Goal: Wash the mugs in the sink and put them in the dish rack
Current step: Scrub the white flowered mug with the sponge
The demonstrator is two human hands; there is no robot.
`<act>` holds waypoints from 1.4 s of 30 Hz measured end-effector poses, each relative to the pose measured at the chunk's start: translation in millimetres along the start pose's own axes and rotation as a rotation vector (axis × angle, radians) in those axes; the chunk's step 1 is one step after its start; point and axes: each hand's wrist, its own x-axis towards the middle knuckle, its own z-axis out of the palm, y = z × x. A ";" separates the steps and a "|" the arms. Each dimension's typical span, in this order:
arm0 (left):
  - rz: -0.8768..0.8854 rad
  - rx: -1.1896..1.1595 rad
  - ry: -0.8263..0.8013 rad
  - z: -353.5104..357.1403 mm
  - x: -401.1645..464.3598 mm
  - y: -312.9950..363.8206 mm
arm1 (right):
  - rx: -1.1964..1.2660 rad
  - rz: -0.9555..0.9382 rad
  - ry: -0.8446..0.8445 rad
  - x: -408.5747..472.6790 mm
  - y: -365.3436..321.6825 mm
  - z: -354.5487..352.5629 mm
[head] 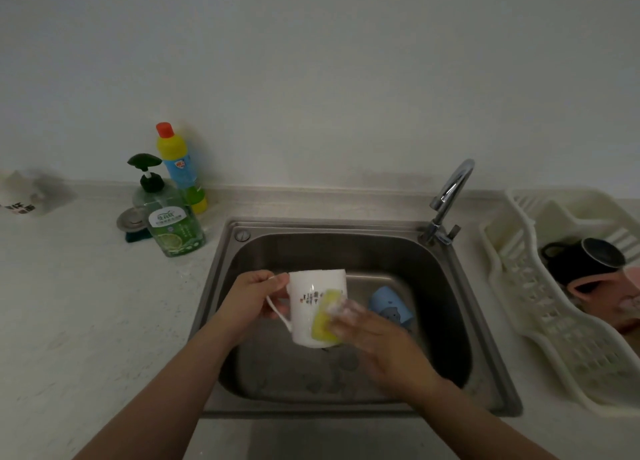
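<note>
Left hand (254, 298) grips white mug (313, 307) by its handle above sink (460, 286); right hand (377, 338) presses yellow sponge (325, 317) against mug wall, fingers curled.

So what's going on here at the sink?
A person is washing mugs. Their left hand holds a white mug by its handle over the sink, while the right hand rubs a yellow sponge against its side. A blue mug lies in the basin, not yet washed. A black mug and a pink one already sit in the dish rack on the right.
</note>
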 end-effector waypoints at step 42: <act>-0.065 -0.097 0.031 15.5 -1.5 12.5 | -0.193 0.109 0.121 42.7 -21.5 5.5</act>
